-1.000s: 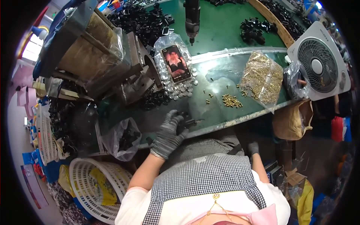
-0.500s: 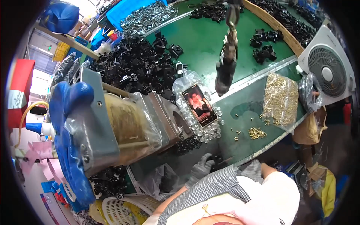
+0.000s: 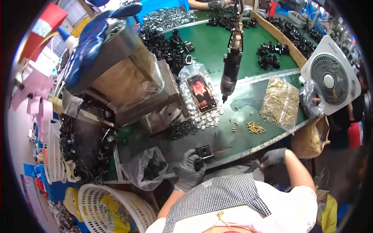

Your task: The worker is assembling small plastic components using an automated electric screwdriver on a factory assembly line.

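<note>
My left hand, in a grey glove, grips a black plastic bracket at the near edge of the green workbench. Its fingers and thumb close round the bracket's left side. To the right, my right hand, in a dark glove, is beside the checked apron, just off the bench edge. Its fingers are bent together near a dark piece by the apron; what they hold is not clear. Beyond the left hand lie black rings. A power screwdriver hangs point down over the bench, apart from both hands.
A phone rests on a bag of clear round pieces. Brass screws lie beside their bag. A fan stands right, a boxy machine left. Black parts are heaped behind; another person's gloved hand shows at the far edge.
The whole view has shifted. My left hand now shows clearly with the black bracket in its grip. My right hand, hidden before, has come into sight beside the apron.
</note>
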`<state>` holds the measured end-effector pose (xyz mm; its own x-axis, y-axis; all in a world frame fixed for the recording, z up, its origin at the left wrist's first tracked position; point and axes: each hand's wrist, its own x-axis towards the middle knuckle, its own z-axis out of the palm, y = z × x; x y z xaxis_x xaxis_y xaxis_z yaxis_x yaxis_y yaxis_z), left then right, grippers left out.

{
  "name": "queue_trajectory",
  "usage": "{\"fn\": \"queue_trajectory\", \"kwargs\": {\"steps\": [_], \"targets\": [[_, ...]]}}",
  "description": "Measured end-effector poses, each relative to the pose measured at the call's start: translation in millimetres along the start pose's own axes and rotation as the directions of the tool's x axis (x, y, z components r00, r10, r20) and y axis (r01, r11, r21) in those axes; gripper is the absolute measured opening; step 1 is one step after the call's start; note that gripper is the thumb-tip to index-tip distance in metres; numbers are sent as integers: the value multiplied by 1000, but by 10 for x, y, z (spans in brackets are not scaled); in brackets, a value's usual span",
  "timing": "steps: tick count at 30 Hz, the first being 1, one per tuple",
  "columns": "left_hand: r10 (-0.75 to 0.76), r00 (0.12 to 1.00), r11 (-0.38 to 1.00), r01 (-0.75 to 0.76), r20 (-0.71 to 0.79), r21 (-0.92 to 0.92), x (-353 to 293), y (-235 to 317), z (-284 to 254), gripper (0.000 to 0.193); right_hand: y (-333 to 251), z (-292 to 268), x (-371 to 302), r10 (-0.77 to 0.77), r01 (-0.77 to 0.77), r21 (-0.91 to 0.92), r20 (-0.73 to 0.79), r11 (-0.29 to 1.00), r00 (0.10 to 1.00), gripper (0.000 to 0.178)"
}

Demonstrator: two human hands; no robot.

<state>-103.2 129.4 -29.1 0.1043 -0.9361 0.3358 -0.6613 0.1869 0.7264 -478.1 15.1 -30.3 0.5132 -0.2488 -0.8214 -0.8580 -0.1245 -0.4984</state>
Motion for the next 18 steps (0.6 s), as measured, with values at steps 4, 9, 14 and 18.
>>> {"fn": "queue_trajectory", "kwargs": {"steps": [4, 9, 14, 18], "targets": [[62, 997, 991, -56, -45, 120, -64, -81, 61, 43, -781, -738, -295, -377, 401, 7, -327, 916, 867, 20], [125, 990, 981, -112, -72, 159, -85, -27, 86, 44, -1169, -1368, 913, -422, 303, -308, -782, 902, 458, 20], [102, 990, 987, -88, -97, 131, -98, -51, 126, 45, -1282, -1635, 1322, -477, 45, -515, -754, 856, 451, 20], [66, 996, 995, -62, -54, 79, -90, -41, 69, 45, -1202, -1631, 1350, -495, 31, -557, -711, 830, 499, 18]]}}
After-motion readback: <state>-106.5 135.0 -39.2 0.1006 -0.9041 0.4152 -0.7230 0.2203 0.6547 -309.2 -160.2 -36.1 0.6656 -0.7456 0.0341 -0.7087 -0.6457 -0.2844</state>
